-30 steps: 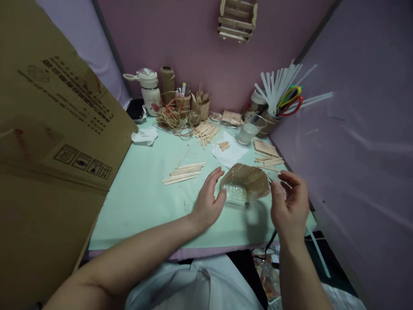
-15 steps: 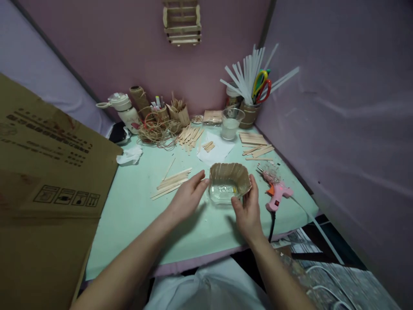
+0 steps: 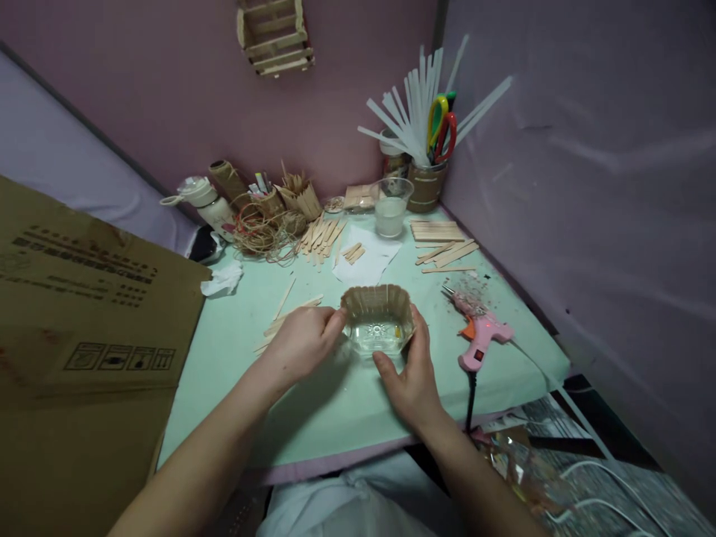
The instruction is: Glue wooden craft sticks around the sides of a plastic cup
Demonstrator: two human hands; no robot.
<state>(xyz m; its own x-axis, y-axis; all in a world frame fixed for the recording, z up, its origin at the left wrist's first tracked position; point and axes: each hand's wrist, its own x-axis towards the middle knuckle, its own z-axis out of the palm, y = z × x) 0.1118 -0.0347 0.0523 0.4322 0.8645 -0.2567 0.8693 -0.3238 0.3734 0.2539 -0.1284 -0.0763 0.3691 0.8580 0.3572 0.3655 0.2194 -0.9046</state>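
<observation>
A small clear plastic container [image 3: 376, 341] with brown-lined walls is in front of me, its opening facing me. A small yellow bit shows in its see-through bottom. My right hand [image 3: 411, 377] grips its right side, thumb at the lower front edge and fingers round the outer wall. At the left rim my left hand [image 3: 302, 339] is closed, thumb and fingers pinched on the edge; the fingertips are partly hidden. Behind that hand lie several wooden craft sticks [image 3: 285, 319], partly covered by it.
A pink glue gun [image 3: 478, 335] lies at right, its cord off the table edge. Behind are white paper [image 3: 372, 257], a plastic cup [image 3: 390, 212], stick piles [image 3: 436, 233], tangled twine [image 3: 265, 231] and a pot of glue sticks and scissors [image 3: 426, 186]. A cardboard box [image 3: 95, 335] stands left.
My left hand has gone from open beside the container to closed at its left rim. The right hand keeps its hold. The view has shifted and tilted slightly.
</observation>
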